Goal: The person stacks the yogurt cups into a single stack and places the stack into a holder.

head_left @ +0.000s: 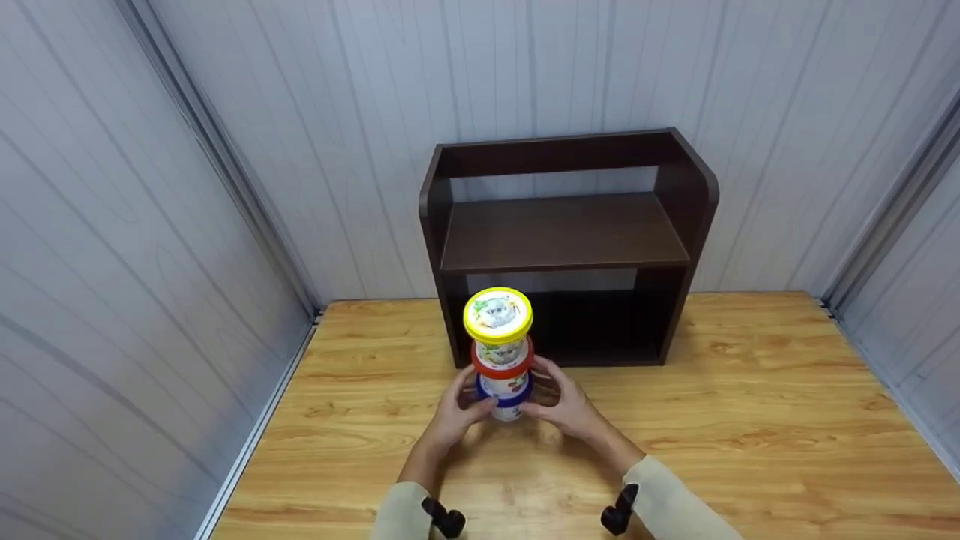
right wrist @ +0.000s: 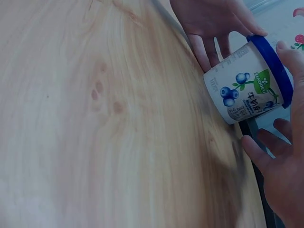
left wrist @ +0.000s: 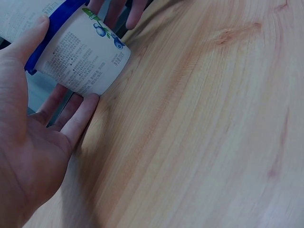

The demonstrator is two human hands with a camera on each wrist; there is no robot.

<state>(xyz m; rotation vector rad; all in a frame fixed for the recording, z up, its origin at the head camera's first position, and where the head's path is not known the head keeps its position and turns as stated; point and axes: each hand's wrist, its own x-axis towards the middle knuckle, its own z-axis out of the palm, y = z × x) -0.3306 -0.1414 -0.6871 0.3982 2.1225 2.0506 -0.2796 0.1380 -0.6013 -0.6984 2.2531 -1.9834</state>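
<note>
Three round tubs stand in one upright stack on the wooden table, near the shelf's front left corner. On top is a tub with a yellow lid (head_left: pixel 498 315), under it one with a red lid (head_left: pixel 502 366), and lowest a white blueberry-print tub with a blue lid (right wrist: pixel 244 85). My left hand (head_left: pixel 452 416) grips the lowest tub from the left, its thumb at the blue lid and fingertips by the base. From the right, my right hand (head_left: pixel 566 405) holds the same tub, thumb at the lid. Its lower fingers (right wrist: pixel 256 154) stand apart from the wall.
A dark brown two-tier shelf (head_left: pixel 566 232) stands behind the stack, against the pale panelled back wall (head_left: pixel 375 150). Wood-grain table (head_left: pixel 765 405) extends to both sides. Pale side walls (head_left: pixel 112 262) close off the left and right. Each forearm carries a black strap piece (head_left: pixel 619 514).
</note>
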